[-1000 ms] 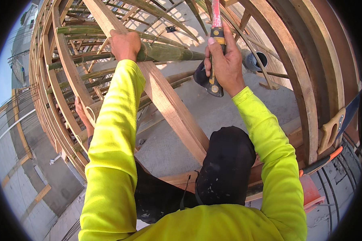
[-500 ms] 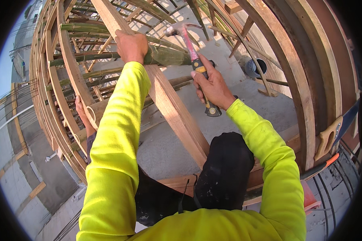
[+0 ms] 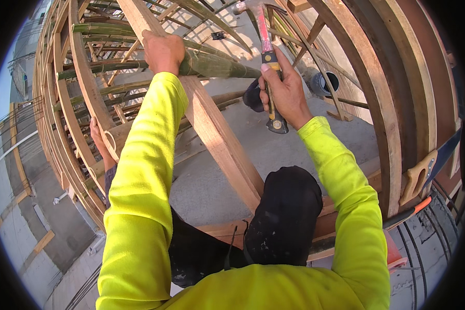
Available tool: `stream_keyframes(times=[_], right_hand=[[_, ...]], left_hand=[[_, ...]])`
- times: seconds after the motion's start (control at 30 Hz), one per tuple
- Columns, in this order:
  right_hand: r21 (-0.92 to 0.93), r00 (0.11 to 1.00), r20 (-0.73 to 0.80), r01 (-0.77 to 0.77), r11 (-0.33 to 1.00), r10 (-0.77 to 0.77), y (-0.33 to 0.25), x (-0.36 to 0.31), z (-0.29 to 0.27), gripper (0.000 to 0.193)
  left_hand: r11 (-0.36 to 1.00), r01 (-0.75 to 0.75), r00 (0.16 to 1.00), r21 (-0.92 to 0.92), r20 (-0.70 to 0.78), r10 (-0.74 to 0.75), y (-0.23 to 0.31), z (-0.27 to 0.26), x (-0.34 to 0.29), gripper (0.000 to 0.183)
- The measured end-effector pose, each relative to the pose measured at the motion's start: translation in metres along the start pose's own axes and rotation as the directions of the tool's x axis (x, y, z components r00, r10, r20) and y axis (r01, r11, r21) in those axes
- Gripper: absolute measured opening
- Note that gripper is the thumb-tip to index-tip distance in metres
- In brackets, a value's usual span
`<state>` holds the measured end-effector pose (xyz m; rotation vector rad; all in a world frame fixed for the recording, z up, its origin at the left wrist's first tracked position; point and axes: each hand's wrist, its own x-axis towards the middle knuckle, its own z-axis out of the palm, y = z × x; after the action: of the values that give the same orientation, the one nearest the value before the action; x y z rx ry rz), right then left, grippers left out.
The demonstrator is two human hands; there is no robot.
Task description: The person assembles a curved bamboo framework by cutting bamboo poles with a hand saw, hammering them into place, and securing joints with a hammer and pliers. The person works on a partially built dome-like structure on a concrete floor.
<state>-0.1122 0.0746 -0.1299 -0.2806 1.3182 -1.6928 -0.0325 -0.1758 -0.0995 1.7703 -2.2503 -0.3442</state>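
My left hand (image 3: 163, 51) is wrapped round a long wooden beam (image 3: 217, 134) that slants from the upper left down to my knee. Just beside its wrist, a thick green bamboo pole (image 3: 217, 65) runs off to the right. My right hand (image 3: 288, 92) grips the black-and-yellow handle of a claw hammer (image 3: 265, 39). Its worn, reddish neck and metal head point upward, clear of the beam. Another person's hand (image 3: 99, 137) rests by the frame at the left, partly hidden behind my left sleeve.
Curved timber ribs and bamboo poles (image 3: 108, 67) form a lattice at the left. More curved ribs (image 3: 382, 103) rise at the right, where a handsaw (image 3: 418, 175) hangs. A dark bucket (image 3: 325, 83) stands on the concrete floor. A dark object (image 3: 252, 96), unclear in kind, shows behind the hammer.
My right hand has lifted the hammer up and slightly right. The left hand still holds the beam, shifted slightly left and up. More of the dark object now shows behind the hammer.
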Motion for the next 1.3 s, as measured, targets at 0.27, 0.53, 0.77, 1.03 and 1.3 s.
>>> stream_keyframes(times=[0.27,0.53,0.77,1.03,1.3], right_hand=[[-0.23,0.968,0.184,-0.124,0.965,0.168,0.015,-0.009,0.0,0.063],[-0.078,0.962,0.178,-0.195,0.978,0.206,0.021,-0.007,0.013,0.058],[0.143,0.998,-0.056,0.024,0.989,-0.016,0.032,0.007,0.032,0.052],[0.011,0.997,0.024,-0.069,0.998,0.069,0.029,-0.002,0.015,0.059],[0.012,0.994,0.017,-0.105,0.994,0.105,0.014,0.005,0.016,0.059]], left_hand=[[0.999,0.03,0.999,-0.019,0.012,-0.03,0.005,-0.003,0.002,0.046],[1.0,0.014,1.0,-0.003,0.021,-0.014,0.003,-0.001,0.001,0.046],[1.0,-0.01,1.0,-0.006,0.009,0.01,0.014,0.003,0.005,0.054],[0.998,-0.059,0.997,0.008,0.046,0.059,0.003,0.0,-0.002,0.068],[0.991,-0.131,0.991,-0.015,0.012,0.131,-0.001,0.0,0.0,0.069]])
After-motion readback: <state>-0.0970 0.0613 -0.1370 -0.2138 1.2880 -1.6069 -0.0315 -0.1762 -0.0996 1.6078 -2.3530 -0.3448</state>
